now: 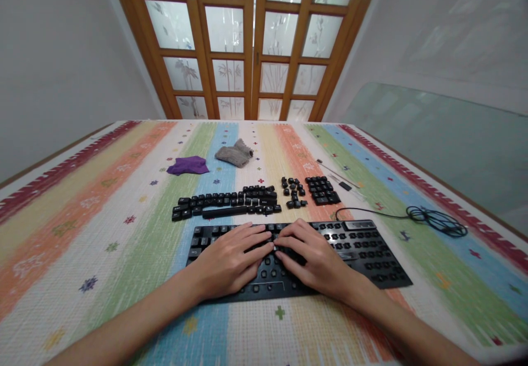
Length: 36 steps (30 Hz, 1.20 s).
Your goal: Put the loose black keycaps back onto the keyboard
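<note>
A black keyboard [289,291] lies in front of me, with keycaps on its upper left and bare key posts over the lower middle and right. My left hand [231,253] rests over its left half, fingers stretched toward the middle. From the other side my right hand [315,253] reaches in, thumb and fingertips drawn together close to the left fingertips. Whatever is between the right fingertips is too small and covered to name. Behind the keyboard, loose black keycaps lie in rows [225,212], a small cluster [293,192] and a block [322,190].
A purple cloth [188,165] and a grey cloth [235,153] lie farther back. Thin sticks or brushes [338,173] and a small black piece [345,186] are at the right. The coiled cable [437,222] rests on the striped tablecloth [136,245].
</note>
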Motion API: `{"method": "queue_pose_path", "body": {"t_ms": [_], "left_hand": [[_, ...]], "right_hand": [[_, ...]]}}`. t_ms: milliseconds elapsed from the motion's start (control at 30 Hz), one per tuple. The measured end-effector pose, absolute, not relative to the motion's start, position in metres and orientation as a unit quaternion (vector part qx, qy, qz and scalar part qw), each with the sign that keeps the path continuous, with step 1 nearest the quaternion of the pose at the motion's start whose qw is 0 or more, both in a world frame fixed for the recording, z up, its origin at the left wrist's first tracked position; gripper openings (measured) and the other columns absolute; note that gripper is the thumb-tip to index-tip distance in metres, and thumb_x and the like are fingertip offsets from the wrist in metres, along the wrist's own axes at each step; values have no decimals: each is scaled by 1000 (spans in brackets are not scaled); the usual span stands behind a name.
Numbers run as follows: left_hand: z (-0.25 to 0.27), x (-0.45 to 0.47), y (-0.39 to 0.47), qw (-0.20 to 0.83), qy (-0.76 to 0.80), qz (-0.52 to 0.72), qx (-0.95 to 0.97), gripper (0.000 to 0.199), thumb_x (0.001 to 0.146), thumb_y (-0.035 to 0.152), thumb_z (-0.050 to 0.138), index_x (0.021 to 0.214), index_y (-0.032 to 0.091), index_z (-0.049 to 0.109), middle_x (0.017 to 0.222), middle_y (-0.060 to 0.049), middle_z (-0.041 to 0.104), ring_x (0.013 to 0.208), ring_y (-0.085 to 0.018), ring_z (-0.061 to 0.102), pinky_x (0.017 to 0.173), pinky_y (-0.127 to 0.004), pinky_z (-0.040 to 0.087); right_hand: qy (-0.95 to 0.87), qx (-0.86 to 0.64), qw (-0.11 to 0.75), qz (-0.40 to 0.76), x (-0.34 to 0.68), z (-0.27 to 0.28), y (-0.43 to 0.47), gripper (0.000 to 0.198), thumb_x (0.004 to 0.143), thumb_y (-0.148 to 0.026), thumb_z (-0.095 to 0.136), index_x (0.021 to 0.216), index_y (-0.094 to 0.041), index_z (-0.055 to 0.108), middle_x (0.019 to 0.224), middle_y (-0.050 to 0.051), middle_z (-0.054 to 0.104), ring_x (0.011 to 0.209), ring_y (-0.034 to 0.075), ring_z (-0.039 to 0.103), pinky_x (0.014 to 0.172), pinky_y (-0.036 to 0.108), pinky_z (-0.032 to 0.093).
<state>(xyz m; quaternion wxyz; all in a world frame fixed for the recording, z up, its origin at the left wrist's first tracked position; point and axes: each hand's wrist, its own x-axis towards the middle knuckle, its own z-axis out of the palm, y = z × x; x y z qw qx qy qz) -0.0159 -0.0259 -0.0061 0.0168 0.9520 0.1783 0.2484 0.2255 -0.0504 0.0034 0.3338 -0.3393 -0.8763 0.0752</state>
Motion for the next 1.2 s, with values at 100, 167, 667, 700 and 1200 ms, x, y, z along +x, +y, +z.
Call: {"method": "queue_pose_path", "body": {"t_ms": [100,167,667,700,1200], "left_hand": [[-7,-16,-26,17,178,246,953,36,96,14,47,130,13,60,134,-12,63,131,-28,54,110,-51,48],[-7,-16,-26,16,178,246,953,36,95,14,47,129,14,60,134,-12,63,130,-28,55,109,-51,48],[-5,-16,-27,26,179,254,950,35,95,13,47,127,14,61,132,-13,64,130,-26,55,110,-50,47],[-6,-16,-27,28,178,253,950,35,95,13,47,127,14,61,132,-13,64,130,-26,55,110,-50,47],[-7,-17,-26,23,180,245,952,38,94,13,49,131,15,58,134,-13,63,132,-26,53,111,-50,46]], "right_hand": [[-875,-338,335,86,224,3,-52,13,95,-16,55,101,-15,67,93,10,66,89,22,57,79,38,53],[-875,-338,337,89,223,3,-52,12,95,-16,55,100,-14,66,93,9,66,90,22,57,80,38,53],[-869,-366,326,73,223,-1,-53,12,94,-18,55,99,-15,65,91,9,64,87,23,56,78,39,52],[-868,-366,327,75,223,-1,-53,12,94,-18,54,99,-15,65,91,9,64,87,22,56,78,39,52],[-874,-361,319,69,223,3,-54,11,94,-16,53,100,-16,63,90,9,65,86,23,58,77,39,53]]}}
